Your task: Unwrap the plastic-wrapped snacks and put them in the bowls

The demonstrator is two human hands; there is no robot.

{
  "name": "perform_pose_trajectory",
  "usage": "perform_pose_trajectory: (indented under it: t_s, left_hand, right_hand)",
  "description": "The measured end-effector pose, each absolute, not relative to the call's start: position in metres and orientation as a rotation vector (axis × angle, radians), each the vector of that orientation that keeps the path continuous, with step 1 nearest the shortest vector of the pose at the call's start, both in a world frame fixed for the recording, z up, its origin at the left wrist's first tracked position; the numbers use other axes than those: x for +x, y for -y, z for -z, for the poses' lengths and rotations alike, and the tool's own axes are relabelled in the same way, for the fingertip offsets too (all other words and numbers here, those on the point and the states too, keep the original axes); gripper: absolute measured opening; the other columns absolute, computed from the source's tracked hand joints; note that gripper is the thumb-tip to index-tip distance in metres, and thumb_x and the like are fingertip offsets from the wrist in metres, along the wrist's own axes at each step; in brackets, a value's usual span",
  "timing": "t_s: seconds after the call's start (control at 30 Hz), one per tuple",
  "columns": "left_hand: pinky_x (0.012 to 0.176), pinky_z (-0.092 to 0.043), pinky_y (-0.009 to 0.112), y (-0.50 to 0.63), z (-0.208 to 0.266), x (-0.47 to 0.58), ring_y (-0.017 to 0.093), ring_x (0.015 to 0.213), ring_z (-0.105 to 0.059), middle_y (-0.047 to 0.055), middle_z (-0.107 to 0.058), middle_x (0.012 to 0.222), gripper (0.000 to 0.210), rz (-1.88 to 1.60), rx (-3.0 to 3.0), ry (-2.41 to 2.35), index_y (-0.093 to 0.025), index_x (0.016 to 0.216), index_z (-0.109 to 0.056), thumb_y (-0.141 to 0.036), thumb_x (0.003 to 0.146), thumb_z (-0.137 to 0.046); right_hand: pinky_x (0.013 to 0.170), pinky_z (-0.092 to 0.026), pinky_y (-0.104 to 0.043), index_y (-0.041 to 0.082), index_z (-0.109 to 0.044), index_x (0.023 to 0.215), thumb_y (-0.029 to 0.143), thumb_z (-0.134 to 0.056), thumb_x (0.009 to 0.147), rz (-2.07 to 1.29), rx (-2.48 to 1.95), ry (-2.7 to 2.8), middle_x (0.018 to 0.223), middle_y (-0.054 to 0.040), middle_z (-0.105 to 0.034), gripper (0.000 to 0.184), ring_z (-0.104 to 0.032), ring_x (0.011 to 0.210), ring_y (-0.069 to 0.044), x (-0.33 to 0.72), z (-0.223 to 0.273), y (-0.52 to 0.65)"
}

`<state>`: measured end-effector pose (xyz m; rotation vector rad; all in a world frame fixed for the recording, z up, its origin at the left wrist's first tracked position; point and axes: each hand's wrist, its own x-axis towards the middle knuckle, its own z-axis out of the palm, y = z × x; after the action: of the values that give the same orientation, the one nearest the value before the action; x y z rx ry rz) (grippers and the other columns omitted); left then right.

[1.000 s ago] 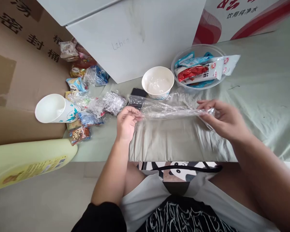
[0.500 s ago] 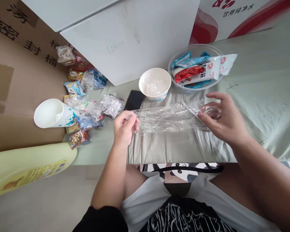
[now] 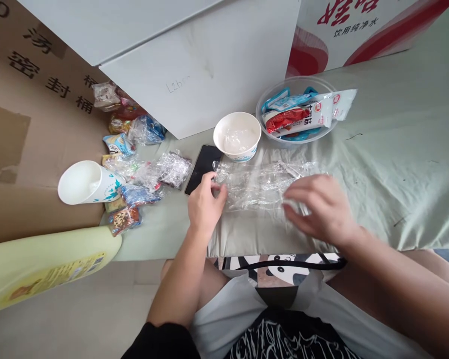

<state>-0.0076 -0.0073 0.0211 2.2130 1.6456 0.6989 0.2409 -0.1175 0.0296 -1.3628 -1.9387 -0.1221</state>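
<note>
So the whole thing hinges on how that crinkly clear plastic film [image 3: 252, 185] sits between the two hands: it's lying roughly flat on the cloth [image 3: 396, 149], long axis running about 9 to 3, one end for each hand. From the left hand [image 3: 206, 207] most of it is off at 2 o'clock, and from the right hand [image 3: 322, 207] it's at 10. Neither hand is really closer, tbh, since each one is at or over its own end. Left thumb and forefinger curl toward each other with a little gap, but I can't tell if any film is caught there. Right hand is blurry with the fingers bent over, so no idea whether it's pinching anything. Taking the film as the clock's centre, the paper bowl [image 3: 243, 156] is just past its far edge at 11, the clear tub [image 3: 277, 140] is near at 1, and the phone [image 3: 200, 172] is right by the left end around 9 to 10. The cloth's front edge is at 6, fairly near, while the roomiest stretch of cloth runs out toward 3.
</note>
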Motion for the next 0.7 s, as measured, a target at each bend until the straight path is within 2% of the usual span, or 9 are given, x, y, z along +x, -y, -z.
perform_pose_trajectory:
  t_s: [0.1, 0.17, 0.3, 0.37, 0.43, 0.5, 0.6, 0.7]
  left_hand:
    - [0.07, -0.048, 0.031, 0.009, -0.018, -0.005, 0.02, 0.076, -0.068, 0.001, -0.073, 0.09, 0.03, -0.714, 2.248, -1.612, -0.026, 0.116, -0.062, -0.027, 0.086, -0.067]
    - [0.073, -0.051, 0.032, 0.01, -0.018, -0.004, 0.019, 0.079, -0.067, 0.004, -0.071, 0.1, 0.032, -0.768, 2.277, -1.574, -0.025, 0.117, -0.062, -0.027, 0.086, -0.067]
    - [0.07, -0.051, 0.031, 0.008, -0.02, -0.009, 0.015, 0.071, -0.058, 0.005, -0.066, 0.101, 0.025, -0.945, 2.261, -1.402, -0.022, 0.112, -0.062, -0.032, 0.089, -0.063]
    - [0.069, -0.051, 0.032, 0.006, -0.022, -0.012, 0.016, 0.074, -0.058, 0.006, -0.064, 0.1, 0.025, -1.037, 2.229, -1.262, -0.022, 0.111, -0.062, -0.037, 0.092, -0.059]
    - [0.073, -0.053, 0.035, 0.006, -0.025, -0.014, 0.02, 0.085, -0.061, 0.008, -0.064, 0.104, 0.028, -1.104, 2.231, -1.103, -0.022, 0.112, -0.063, -0.042, 0.094, -0.054]
    - [0.083, -0.055, 0.04, 0.008, -0.03, -0.014, 0.024, 0.096, -0.064, 0.01, -0.066, 0.11, 0.031, -1.035, 2.3, -0.961, -0.022, 0.111, -0.066, -0.045, 0.095, -0.052]
    - [0.097, -0.054, 0.046, 0.012, -0.033, -0.009, 0.028, 0.11, -0.065, 0.01, -0.073, 0.116, 0.025, -0.649, 2.455, -0.819, -0.024, 0.104, -0.073, -0.04, 0.094, -0.057]
    - [0.098, -0.054, 0.047, 0.013, -0.032, -0.007, 0.028, 0.111, -0.067, 0.007, -0.076, 0.118, 0.021, -0.336, 2.505, -0.852, -0.024, 0.101, -0.077, -0.03, 0.095, -0.058]
  right_hand:
    - [0.085, -0.045, -0.039, 0.026, -0.064, 0.126, 0.019, -0.056, 0.1, -0.113, -1.418, 2.205, 0.115, -0.0073, -0.074, 0.029, -0.065, 0.102, -0.024, 0.219, -0.023, 0.121]
    - [0.085, -0.044, -0.04, 0.023, -0.067, 0.126, 0.015, -0.05, 0.101, -0.185, -1.548, 2.241, 0.113, -0.0088, -0.076, 0.032, -0.065, 0.102, -0.025, 0.213, -0.017, 0.119]
    - [0.088, -0.044, -0.04, 0.019, -0.074, 0.092, 0.011, -0.05, 0.1, -0.335, -1.591, 2.292, 0.098, -0.0085, -0.075, 0.027, -0.065, 0.098, -0.025, 0.221, -0.009, 0.111]
    - [0.099, -0.042, -0.042, 0.021, -0.072, 0.082, 0.008, -0.052, 0.098, -0.43, -1.411, 2.377, 0.099, -0.0066, -0.076, 0.029, -0.065, 0.11, -0.025, 0.227, -0.008, 0.109]
    - [0.11, -0.037, -0.047, 0.022, -0.072, 0.081, 0.006, -0.054, 0.097, -0.49, -1.228, 2.456, 0.103, -0.004, -0.077, 0.029, -0.061, 0.127, -0.026, 0.232, -0.008, 0.109]
    - [0.117, -0.033, -0.052, 0.024, -0.073, 0.084, 0.006, -0.054, 0.096, -0.459, -1.211, 2.482, 0.113, -0.0034, -0.077, 0.029, -0.054, 0.138, -0.028, 0.234, -0.009, 0.11]
    - [0.117, -0.034, -0.056, 0.024, -0.074, 0.101, 0.006, -0.05, 0.097, -0.314, -1.36, 2.392, 0.13, -0.0075, -0.073, 0.031, -0.051, 0.142, -0.031, 0.235, -0.014, 0.111]
    - [0.113, -0.04, -0.055, 0.022, -0.071, 0.116, 0.011, -0.049, 0.098, -0.312, -1.324, 2.296, 0.132, -0.0118, -0.071, 0.03, -0.055, 0.137, -0.031, 0.23, -0.017, 0.114]
